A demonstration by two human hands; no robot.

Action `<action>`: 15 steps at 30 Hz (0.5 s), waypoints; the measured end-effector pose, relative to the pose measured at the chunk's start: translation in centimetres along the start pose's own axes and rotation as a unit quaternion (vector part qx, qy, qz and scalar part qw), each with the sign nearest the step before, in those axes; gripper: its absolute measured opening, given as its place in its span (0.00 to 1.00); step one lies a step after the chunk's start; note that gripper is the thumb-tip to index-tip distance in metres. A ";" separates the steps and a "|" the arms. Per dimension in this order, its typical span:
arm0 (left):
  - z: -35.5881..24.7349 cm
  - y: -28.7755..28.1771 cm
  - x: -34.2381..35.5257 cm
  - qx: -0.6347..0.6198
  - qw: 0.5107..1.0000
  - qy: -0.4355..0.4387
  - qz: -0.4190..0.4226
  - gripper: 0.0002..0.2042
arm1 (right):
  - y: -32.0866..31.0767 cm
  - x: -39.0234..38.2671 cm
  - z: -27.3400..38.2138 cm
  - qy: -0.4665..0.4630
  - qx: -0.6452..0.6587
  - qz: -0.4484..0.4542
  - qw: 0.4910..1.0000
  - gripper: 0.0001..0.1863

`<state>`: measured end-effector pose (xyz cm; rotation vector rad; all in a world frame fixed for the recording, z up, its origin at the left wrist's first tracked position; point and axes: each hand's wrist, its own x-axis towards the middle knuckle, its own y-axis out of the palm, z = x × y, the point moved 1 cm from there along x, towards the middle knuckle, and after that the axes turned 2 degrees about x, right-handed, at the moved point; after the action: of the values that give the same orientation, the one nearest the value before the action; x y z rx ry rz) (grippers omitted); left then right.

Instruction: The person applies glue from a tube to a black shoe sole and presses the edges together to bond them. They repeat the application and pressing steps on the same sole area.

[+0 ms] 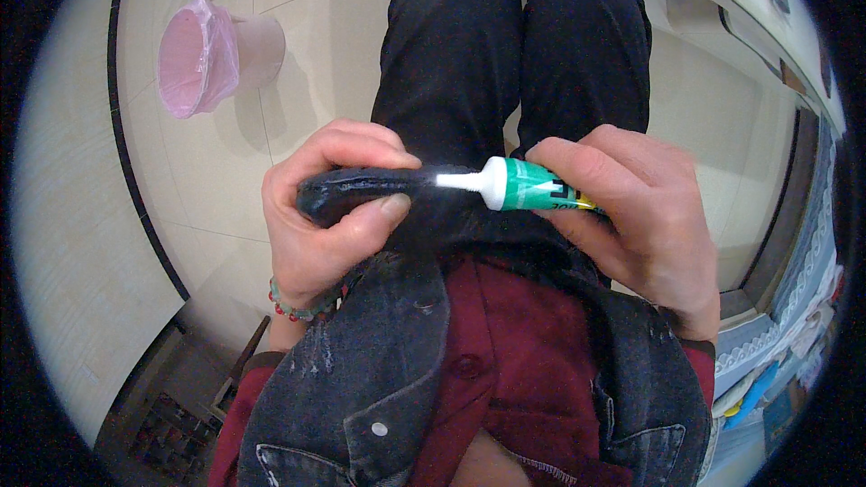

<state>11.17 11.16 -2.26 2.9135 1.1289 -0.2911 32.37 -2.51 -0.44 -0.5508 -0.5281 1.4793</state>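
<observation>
My left hand (334, 207) is closed around a glossy black, elongated object (347, 188), thumb and fingers pinching it from both sides. Its thick rounded end rests in the palm, and its narrower end points right. I cannot make out what it is. In my right hand (631, 207) lies a green glue tube (528, 185) with a yellow patch, held sideways between thumb and fingers. The white nozzle (465, 180) of the tube points left and meets or nearly touches the narrow end of the black object; dark trousers behind blur that edge. The tube's rear is hidden by my hand.
Both hands are above my lap, over black trousers (456, 45). A bin with a pink liner (194, 59) stands on the tiled floor to the left. A white table edge (758, 0) curves along the right, and lace-trimmed cloth (767, 343) hangs at lower right.
</observation>
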 end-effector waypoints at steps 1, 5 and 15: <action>0.0 0.0 0.0 0.003 1.000 -0.001 -0.001 0.12 | 0.3 0.1 -0.1 -0.005 0.002 -0.002 1.000 0.20; 0.1 0.0 -0.1 0.004 1.000 0.003 -0.004 0.12 | 0.8 0.3 0.0 -0.023 0.014 -0.028 0.999 0.19; -0.1 0.1 -0.1 0.009 1.000 -0.003 -0.009 0.12 | 0.5 0.5 0.1 -0.029 -0.017 -0.016 0.999 0.20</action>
<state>11.20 11.03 -2.20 2.9161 1.1591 -0.3124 31.92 -2.03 -0.67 -0.5248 -0.6069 1.4611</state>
